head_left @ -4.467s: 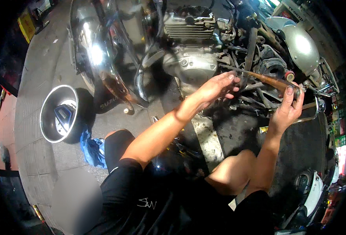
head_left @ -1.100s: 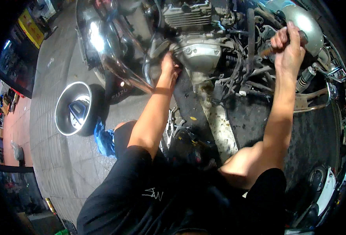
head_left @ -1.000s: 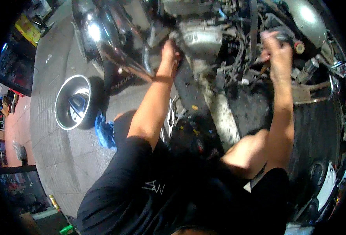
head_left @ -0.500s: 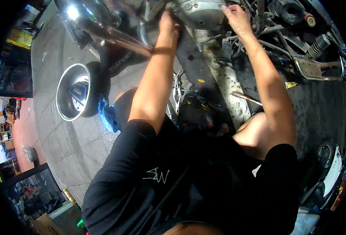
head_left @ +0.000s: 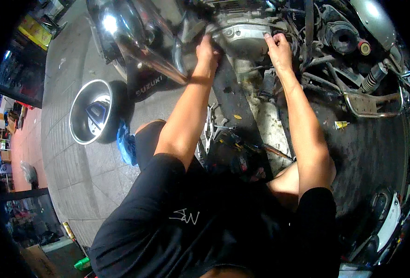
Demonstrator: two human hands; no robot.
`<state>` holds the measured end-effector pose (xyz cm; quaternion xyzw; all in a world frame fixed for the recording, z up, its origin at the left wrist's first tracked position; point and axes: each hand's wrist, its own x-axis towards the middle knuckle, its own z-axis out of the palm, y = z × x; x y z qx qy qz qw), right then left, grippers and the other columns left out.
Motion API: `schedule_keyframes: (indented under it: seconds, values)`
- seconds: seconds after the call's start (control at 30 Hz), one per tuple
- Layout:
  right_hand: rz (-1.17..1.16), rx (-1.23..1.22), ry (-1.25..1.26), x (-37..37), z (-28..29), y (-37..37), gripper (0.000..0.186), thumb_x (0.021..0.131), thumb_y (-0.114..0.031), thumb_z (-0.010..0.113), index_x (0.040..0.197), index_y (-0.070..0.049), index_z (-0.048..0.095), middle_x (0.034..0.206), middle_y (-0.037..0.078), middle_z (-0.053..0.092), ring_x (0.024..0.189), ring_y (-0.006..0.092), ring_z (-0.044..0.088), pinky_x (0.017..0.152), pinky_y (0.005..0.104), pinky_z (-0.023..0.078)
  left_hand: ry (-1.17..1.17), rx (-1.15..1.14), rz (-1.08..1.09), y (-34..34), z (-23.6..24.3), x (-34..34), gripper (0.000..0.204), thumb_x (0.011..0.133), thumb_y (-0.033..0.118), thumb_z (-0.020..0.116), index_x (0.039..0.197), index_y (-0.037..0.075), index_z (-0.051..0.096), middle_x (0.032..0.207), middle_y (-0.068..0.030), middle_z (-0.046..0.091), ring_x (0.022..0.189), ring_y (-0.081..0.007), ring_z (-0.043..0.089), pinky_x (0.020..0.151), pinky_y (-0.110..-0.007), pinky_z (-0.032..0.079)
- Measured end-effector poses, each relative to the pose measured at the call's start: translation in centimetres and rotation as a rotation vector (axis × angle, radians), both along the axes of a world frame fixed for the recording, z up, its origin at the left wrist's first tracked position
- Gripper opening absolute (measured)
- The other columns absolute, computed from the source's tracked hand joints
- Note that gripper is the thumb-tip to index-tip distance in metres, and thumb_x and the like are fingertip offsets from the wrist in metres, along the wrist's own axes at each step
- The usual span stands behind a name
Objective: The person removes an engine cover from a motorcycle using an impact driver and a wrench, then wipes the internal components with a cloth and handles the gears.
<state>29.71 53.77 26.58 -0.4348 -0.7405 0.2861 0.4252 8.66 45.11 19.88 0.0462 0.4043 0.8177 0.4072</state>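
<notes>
Head view cut off the engine [head_left: 230, 5] at the upper edge, and deep shadow blurred the tools [head_left: 237, 139] on the floor. The left hand [head_left: 207, 53] had its fingers mostly turned out of sight, so whether they gripped anything could not be told. The left arm [head_left: 182, 120] slanted up and to the right, thumb pointing upward; the right arm [head_left: 302, 120] reached up and leaned left. The right hand [head_left: 279, 50] was bent, thumb and fingertips at the silver engine cover's [head_left: 246, 41] right edge, but a pinch could not be told from a light touch. That cover lay between the hands, just beside the right fingertips and near the left hand.
</notes>
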Motion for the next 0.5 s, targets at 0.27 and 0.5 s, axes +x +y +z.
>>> schedule_keyframes:
  seconds: [0.27, 0.5]
  values:
    - [-0.008, 0.049, 0.126, 0.6, 0.3, -1.1, 0.033, 0.091, -0.029, 0.065, 0.077, -0.005, 0.046, 0.069, -0.001, 0.043, 0.062, 0.0105, 0.040, 0.054, 0.0282, 0.037, 0.095, -0.214, 0.016, -0.9, 0.1, 1.2, 0.047, 0.088, 0.042, 0.055, 0.110, 0.000, 0.057, 0.080, -0.0143, 0.061, 0.061, -0.0267, 0.058, 0.053, -0.040, 0.050]
    - [-0.001, 0.225, 0.049, 2.3, 1.3, -8.3, 0.032, 0.090, -0.028, 0.064, 0.083, -0.002, 0.047, 0.072, 0.004, 0.047, 0.069, 0.0150, 0.044, 0.066, 0.0323, 0.042, -0.088, 0.121, -0.162, -4.2, -2.0, 2.6, 0.040, 0.092, 0.046, 0.055, 0.099, 0.007, 0.056, 0.081, -0.0082, 0.059, 0.069, -0.0224, 0.059, 0.062, -0.037, 0.052]
